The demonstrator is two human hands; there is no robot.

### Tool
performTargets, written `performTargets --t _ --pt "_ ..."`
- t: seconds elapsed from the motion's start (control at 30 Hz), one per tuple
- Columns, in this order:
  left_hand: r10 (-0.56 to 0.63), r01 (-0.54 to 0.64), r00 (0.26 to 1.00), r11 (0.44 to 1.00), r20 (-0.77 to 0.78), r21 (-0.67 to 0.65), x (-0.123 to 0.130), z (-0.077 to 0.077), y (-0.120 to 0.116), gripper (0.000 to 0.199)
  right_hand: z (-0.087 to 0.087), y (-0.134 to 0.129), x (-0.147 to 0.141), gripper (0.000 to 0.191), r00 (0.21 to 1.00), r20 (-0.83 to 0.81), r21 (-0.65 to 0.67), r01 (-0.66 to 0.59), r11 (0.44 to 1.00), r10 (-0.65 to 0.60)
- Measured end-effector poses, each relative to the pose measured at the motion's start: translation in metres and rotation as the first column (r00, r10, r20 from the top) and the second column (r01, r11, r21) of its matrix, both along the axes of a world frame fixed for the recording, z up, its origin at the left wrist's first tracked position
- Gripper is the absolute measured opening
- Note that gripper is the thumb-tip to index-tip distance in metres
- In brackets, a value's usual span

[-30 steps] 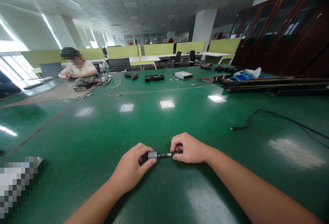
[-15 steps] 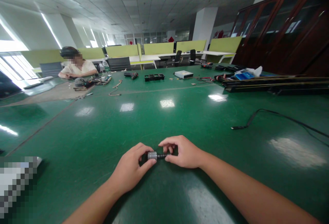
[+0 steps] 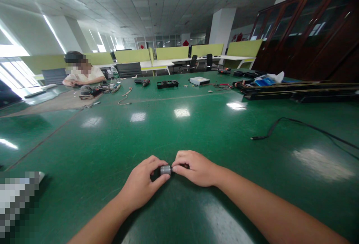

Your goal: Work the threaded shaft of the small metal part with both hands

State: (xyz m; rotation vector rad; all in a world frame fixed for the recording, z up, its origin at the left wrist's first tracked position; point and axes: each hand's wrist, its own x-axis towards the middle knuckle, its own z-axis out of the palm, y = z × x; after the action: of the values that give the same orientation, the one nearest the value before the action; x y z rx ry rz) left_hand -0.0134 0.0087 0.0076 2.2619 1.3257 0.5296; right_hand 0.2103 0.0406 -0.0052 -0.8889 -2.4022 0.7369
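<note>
Low in the middle of the view, a small silver metal cylinder (image 3: 165, 170) lies on its side, close to the green tabletop. It looks like a small motor. My left hand (image 3: 144, 178) grips it from the left, thumb below and fingers above. My right hand (image 3: 195, 168) is closed around the dark ridged shaft at the cylinder's right end. Thumb and fingertips pinch the shaft, and most of it is hidden behind them.
A black cable (image 3: 280, 120) runs across the table on the right. Toward the back are a power drill (image 3: 142, 82), a black frame (image 3: 167, 84), a silver drive box (image 3: 199, 81) and long black rails (image 3: 269, 91). A person (image 3: 84, 72) sits at the far left.
The fingers of my right hand have closed over the ridged shaft, which showed between the hands before. My left hand keeps its grip on the cylinder.
</note>
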Motion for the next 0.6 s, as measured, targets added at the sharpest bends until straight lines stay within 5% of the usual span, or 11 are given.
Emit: performTargets --t 0.6 --pt "0.020 -0.020 1.000 1.000 -0.020 0.008 0.0015 0.0023 -0.0018 0.023 -0.0031 -0.0033 -0.0057 0.008 0.996 -0.042 -0.018 0.083 0.996 -0.084"
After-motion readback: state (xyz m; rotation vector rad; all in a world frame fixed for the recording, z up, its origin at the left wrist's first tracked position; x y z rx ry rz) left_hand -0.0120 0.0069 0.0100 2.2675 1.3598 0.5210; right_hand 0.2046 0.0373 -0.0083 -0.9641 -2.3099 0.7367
